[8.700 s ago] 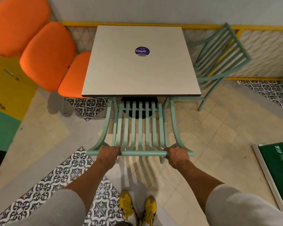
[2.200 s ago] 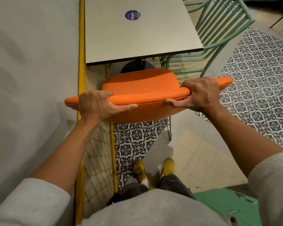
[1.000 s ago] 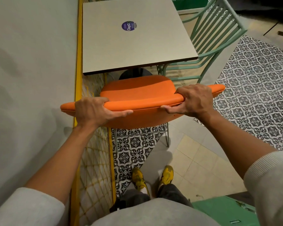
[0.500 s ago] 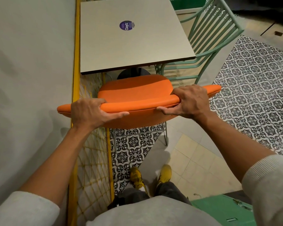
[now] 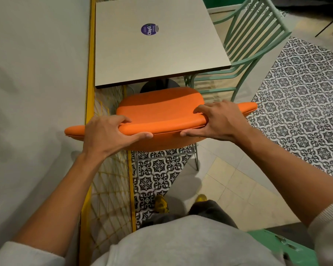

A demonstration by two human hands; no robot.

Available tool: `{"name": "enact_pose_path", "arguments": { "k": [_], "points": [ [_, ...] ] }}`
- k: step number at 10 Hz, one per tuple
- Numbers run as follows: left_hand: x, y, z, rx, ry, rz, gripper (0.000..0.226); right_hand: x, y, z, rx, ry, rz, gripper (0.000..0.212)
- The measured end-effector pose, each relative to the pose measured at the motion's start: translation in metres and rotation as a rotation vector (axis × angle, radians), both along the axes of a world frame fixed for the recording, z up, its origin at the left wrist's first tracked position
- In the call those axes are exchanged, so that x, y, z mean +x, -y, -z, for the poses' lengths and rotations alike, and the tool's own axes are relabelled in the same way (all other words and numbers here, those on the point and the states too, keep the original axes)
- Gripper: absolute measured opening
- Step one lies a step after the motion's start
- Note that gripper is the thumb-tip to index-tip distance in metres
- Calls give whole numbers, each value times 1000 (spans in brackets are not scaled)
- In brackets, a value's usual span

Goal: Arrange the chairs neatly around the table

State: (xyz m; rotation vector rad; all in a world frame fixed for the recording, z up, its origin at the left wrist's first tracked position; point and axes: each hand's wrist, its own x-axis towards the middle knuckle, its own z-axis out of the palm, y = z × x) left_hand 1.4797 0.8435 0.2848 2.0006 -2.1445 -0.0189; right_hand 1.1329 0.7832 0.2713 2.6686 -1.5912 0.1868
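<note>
An orange padded chair (image 5: pixel 160 104) faces the near edge of a square beige table (image 5: pixel 152 54), its seat front just short of the tabletop. My left hand (image 5: pixel 108 135) grips the left part of the curved backrest top. My right hand (image 5: pixel 217 120) grips the right part, fingers over the front, thumb behind. A mint-green slatted metal chair (image 5: pixel 244 45) sits at the table's right side, its seat tucked under the top. The orange chair's thin metal legs (image 5: pixel 196 158) show below the backrest.
A pale wall (image 5: pixel 37 73) runs along the left with a yellow rail and lattice (image 5: pixel 108 189) beside the chair. Patterned tiles (image 5: pixel 300 96) cover the floor on the right. My yellow shoes (image 5: pixel 161 204) stand behind the chair. A green surface (image 5: pixel 277 244) lies at the lower right.
Earlier I held the mint-green chair at another side of the table. Over the last second both hands stay on the orange backrest and the chair has shifted only slightly in view.
</note>
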Motion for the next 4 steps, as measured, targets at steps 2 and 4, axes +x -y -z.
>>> {"name": "enact_pose_path", "arguments": {
  "k": [2, 4],
  "points": [
    [-88, 23, -9, 76, 28, 119, 100, -65, 1, -3, 75, -23, 1, 110],
    [-254, 77, -12, 98, 160, 429, 109, -195, -2, 21, 158, 38, 154, 110]
  ]
}}
